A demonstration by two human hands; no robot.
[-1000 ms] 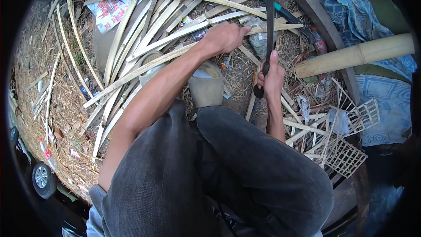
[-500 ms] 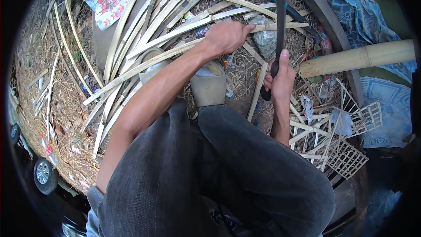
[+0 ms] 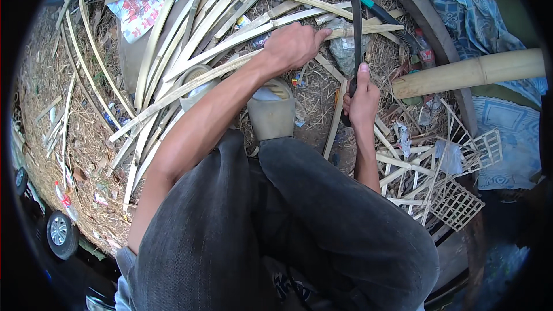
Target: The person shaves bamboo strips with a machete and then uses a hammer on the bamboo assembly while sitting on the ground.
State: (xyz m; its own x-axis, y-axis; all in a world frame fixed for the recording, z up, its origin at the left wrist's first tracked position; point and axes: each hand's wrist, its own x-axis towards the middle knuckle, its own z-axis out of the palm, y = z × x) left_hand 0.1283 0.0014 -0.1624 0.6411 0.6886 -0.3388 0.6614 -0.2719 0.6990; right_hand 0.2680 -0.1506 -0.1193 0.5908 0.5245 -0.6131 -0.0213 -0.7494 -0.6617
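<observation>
My left hand [image 3: 295, 46] is closed around a long split bamboo strip [image 3: 190, 83] that runs from lower left up to the right. My right hand [image 3: 362, 99] grips the dark handle of a long knife [image 3: 354, 17], its blade pointing up and away, close beside the strip's far end [image 3: 374, 29]. My knees in dark grey trousers [image 3: 299, 219] fill the lower middle. A grey sandal [image 3: 271, 112] sits just below the left hand.
Many pale bamboo strips [image 3: 173, 40] fan over straw-covered ground. A thick bamboo pole [image 3: 472, 72] lies at right, with blue cloth [image 3: 478, 23], woven lattice pieces [image 3: 455, 201], a green-handled tool [image 3: 368, 3], printed paper [image 3: 144, 6] and a small wheel [image 3: 60, 233].
My right hand has lifted the knife a little higher and nearer the strip's end. My left hand keeps its grip on the strip.
</observation>
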